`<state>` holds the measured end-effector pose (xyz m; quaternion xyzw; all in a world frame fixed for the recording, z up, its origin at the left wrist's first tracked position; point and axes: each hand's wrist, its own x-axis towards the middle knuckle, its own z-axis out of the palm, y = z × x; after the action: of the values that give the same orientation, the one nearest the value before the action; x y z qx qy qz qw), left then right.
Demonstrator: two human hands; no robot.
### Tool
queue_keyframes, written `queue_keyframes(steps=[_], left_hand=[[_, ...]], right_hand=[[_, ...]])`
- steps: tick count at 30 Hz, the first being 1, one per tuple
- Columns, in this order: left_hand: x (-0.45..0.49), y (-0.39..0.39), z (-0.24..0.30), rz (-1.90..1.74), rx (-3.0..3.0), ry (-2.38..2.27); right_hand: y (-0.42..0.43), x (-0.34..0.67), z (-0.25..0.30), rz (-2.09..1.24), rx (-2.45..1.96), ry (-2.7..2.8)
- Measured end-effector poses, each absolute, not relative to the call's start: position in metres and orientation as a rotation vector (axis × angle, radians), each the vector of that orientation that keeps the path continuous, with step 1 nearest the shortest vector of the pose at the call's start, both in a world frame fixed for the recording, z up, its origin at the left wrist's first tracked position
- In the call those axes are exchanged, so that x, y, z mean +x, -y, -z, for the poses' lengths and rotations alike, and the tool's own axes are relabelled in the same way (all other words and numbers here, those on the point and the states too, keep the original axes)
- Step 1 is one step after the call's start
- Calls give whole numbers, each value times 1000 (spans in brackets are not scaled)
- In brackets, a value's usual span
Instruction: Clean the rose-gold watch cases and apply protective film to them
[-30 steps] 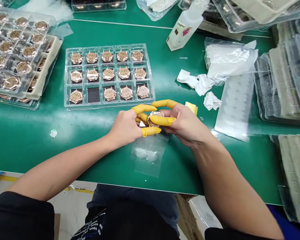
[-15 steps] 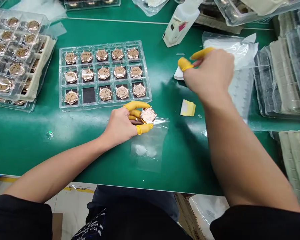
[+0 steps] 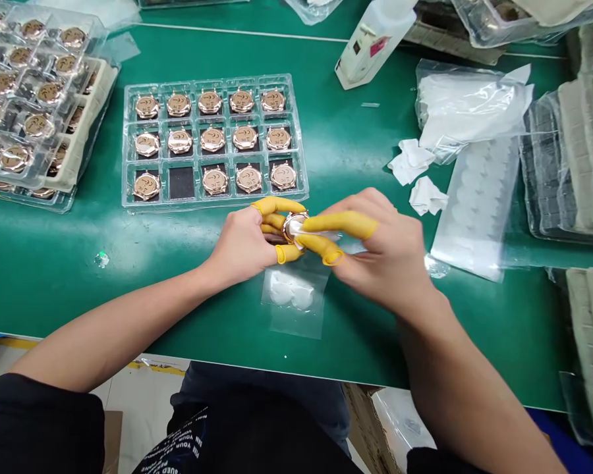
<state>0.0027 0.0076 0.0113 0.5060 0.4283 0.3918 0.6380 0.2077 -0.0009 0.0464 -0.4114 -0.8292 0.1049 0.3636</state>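
My left hand (image 3: 242,247), its fingertips in yellow finger cots, holds a round rose-gold watch case (image 3: 294,227) by its rim. My right hand (image 3: 380,253), also wearing yellow cots, pinches a small piece of white material (image 3: 304,232) against the watch's face. I cannot tell if it is wipe or film. Most of the face is hidden by fingers. Just behind my hands lies a clear plastic tray (image 3: 299,131) with several matching watch cases in black slots. One slot (image 3: 182,182) in its bottom row holds none.
A small resealable bag with white pads (image 3: 295,296) lies under my hands. Crumpled white wipes (image 3: 410,161) and a plastic bottle (image 3: 375,36) stand to the far right. Stacked trays of watch cases (image 3: 29,99) fill the left side, and packed trays (image 3: 563,158) line the right.
My right hand has come back from over the white wipes to the watch, now with a white piece. My left hand still holds the watch, tilted more.
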Motion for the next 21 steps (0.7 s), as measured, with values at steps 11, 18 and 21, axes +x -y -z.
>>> queue_keyframes(steps=[11,18,21], left_hand=[[2,-8,-11,-882,1173,-1021],[3,-7,-11,-874,1163,-1035],[4,-7,-11,-888,1165,-1051]], right_hand=[[-10,207,-28,-136,-1054,2141],[-12,208,-25,-207,-970,2128],[-12,209,-24,-218,-981,2153]])
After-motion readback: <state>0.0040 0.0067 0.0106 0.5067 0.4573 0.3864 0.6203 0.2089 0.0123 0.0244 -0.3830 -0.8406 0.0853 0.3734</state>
